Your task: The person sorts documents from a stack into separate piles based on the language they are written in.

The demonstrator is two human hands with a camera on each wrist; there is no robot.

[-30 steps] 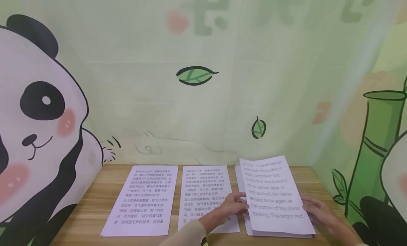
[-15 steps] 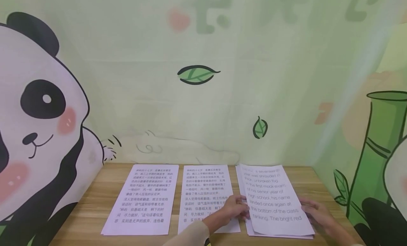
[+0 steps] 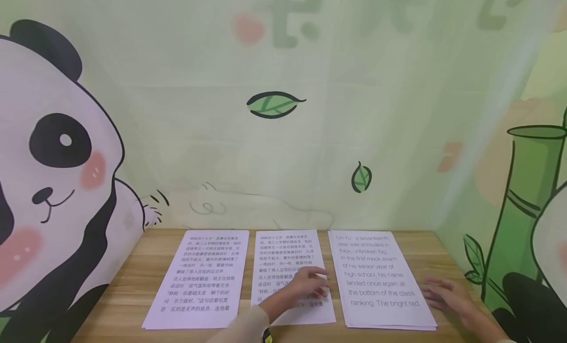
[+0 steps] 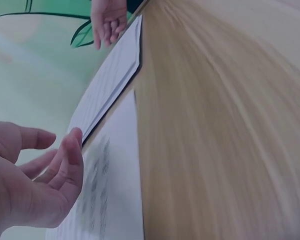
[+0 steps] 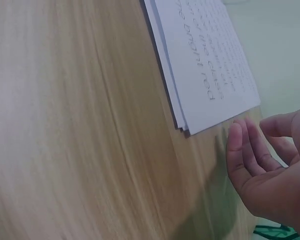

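I see three lots of white printed paper lying flat in a row on the light wooden tabletop (image 3: pixel 133 279). At the right is a stack of white sheets printed in large English type (image 3: pixel 381 279), its edges squared; the right wrist view shows several layers at its near corner (image 5: pixel 182 125). In the middle lies a white sheet of Chinese print (image 3: pixel 285 257), and to the left another white sheet of Chinese print (image 3: pixel 205 274), each well apart from its neighbour by a strip of bare wood.

My left hand (image 3: pixel 307 284) is over the lower part of the middle sheet, fingers relaxed and slightly spread, holding nothing; in the left wrist view (image 4: pixel 35 175) the palm is open above the blurred print. I cannot tell whether it touches the paper.

My right hand (image 3: pixel 445 294) is on the wood just beside the English stack's right edge, fingers loosely extended, empty. In the right wrist view (image 5: pixel 270 165) its fingertips are near the stack's corner, apart from it.
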